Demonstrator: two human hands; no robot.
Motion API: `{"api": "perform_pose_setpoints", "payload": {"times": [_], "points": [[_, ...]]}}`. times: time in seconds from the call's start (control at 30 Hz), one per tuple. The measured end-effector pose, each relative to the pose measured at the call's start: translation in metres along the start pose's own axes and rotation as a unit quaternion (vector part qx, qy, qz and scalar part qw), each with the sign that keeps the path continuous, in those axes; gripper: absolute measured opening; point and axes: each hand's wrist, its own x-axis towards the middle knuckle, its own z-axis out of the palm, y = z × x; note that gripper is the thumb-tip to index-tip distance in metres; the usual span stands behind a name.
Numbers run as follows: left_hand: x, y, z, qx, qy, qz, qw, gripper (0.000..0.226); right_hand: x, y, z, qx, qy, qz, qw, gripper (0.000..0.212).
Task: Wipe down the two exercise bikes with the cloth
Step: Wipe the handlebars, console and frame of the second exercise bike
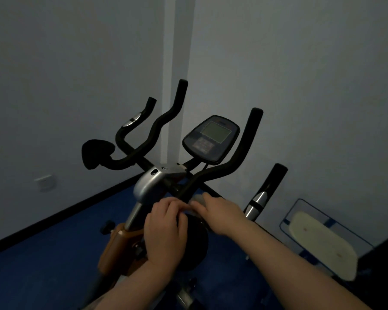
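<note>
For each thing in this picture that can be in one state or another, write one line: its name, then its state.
Console screen: blank, unlit.
Cloth: bunched against the handlebar, mostly hidden by the hands.
Left hand: fingers curled at the cloth; grip unclear.
Right hand: fingers curled over the cloth.
Near bike handlebar: upright, being wiped at its lower bend.
Far bike handlebar: untouched.
Wall socket: nothing plugged in.

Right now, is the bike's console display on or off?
Looks off: the console display is a blank grey-green panel, no digits visible. The dim room leaves some doubt.
</note>
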Motion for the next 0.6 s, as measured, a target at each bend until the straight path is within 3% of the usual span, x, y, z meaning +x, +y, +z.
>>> {"api": "perform_pose_setpoints", "payload": {"times": [0.1, 0.17, 0.23, 0.3, 0.37, 0.47, 0.53, 0.6], "points": [[-0.001, 0.000, -0.002, 0.001, -0.006, 0.004, 1.000, 0.021, -0.014, 0.003, 0.012, -0.023, 0.090, -0.051, 0.994, 0.044], [0.000, 0.001, -0.003, 0.006, -0.013, 0.007, 1.000, 0.022, -0.034, 0.016, 0.013, -0.067, 0.101, -0.134, 0.984, 0.050], [0.001, 0.003, -0.004, 0.016, -0.023, 0.001, 1.000, 0.020, -0.048, 0.034, 0.004, -0.145, 0.094, -0.216, 0.961, 0.054], [0.003, 0.008, -0.006, 0.016, -0.032, -0.033, 0.999, 0.014, -0.056, 0.060, -0.009, -0.209, 0.142, -0.274, 0.928, 0.045], [0.007, 0.018, -0.007, -0.001, -0.044, -0.085, 0.995, 0.021, -0.060, 0.092, -0.025, -0.205, 0.221, -0.248, 0.921, 0.040], [0.014, 0.040, -0.001, -0.022, -0.053, -0.091, 0.994, 0.021, -0.062, 0.101, -0.023, -0.056, 0.319, -0.131, 0.937, 0.030], [0.018, 0.059, 0.009, -0.046, -0.078, -0.066, 0.994, 0.020, -0.061, 0.085, -0.002, -0.008, 0.325, -0.127, 0.937, 0.023], [0.021, 0.074, 0.020, -0.065, -0.120, -0.052, 0.989, 0.021, -0.062, 0.086, 0.007, -0.063, 0.274, -0.205, 0.938, 0.028]]}}
